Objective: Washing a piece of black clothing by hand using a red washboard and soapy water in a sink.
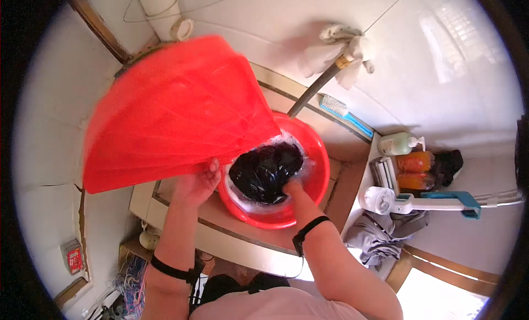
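A large red fan-shaped piece (176,108) with radiating ribs is tilted up over the left side of a round red basin (321,179). My left hand (199,182) grips its lower edge near the basin rim, fingers curled. The piece's outer edge is blurred. Wet black cloth (264,168) lies bunched in sudsy water inside the basin. My right hand (292,189) presses into the cloth at its right side, and its fingers are hidden there. The red piece covers part of the basin's far left rim.
A dark hose (319,88) comes down behind the basin. Beside it a blue-handled brush (347,115) rests on the ledge. To the right are a pump bottle (395,144), orange bottles (414,168), a white-and-teal long-handled tool (435,204) and grey cloth (377,237).
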A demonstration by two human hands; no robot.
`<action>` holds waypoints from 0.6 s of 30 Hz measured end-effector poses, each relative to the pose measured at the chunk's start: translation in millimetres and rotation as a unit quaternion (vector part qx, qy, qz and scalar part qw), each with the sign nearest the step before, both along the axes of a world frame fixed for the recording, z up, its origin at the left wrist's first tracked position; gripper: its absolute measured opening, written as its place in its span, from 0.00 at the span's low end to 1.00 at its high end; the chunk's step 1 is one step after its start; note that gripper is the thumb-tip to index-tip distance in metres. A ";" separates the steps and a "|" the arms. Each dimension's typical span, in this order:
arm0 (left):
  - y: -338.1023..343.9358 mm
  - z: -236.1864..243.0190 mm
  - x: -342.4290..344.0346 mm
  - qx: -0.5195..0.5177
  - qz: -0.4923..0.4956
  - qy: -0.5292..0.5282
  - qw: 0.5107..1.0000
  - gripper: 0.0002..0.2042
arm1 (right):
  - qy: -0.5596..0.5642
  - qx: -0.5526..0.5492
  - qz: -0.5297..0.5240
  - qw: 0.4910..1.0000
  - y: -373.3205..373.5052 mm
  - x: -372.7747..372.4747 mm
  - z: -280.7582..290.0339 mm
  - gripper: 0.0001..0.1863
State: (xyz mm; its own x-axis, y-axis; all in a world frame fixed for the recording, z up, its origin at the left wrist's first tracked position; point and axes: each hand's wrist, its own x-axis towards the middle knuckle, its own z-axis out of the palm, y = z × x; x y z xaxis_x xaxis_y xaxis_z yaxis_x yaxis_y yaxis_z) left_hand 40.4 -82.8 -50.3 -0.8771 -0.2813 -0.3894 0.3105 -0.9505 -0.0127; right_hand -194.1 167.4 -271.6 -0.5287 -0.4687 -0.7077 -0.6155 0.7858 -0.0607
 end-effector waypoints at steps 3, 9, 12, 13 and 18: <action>9.2 -20.3 -7.8 0.009 -0.033 -0.011 0.999 0.22 | -0.034 -0.267 -0.302 0.915 36.5 -50.9 24.7 0.18; 24.7 -40.8 13.0 -0.625 0.025 -0.062 0.778 0.14 | -0.077 -0.460 -0.291 0.835 -17.5 -47.2 280.3 0.14; 38.0 18.4 1.3 -0.217 -0.235 -0.130 0.939 0.14 | 0.000 -0.490 -0.248 0.836 -7.5 -32.5 355.1 0.12; 42.2 1.2 3.6 -0.202 -0.202 -0.077 0.955 0.13 | -0.014 -0.491 -0.261 0.831 -13.1 -19.3 385.1 0.12; 46.6 -14.7 8.3 -0.197 -0.200 0.033 0.959 0.13 | 0.026 -0.552 -0.237 0.799 -4.4 3.4 452.2 0.12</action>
State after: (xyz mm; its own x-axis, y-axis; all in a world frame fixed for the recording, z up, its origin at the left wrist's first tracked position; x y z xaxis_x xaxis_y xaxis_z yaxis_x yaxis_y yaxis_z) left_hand 48.8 -36.2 -65.0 -0.9647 -0.0314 -0.2615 -0.0686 -0.9286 0.3647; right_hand -190.7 162.9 180.6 -0.8474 -0.5303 0.0268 -0.2887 0.4177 -0.8615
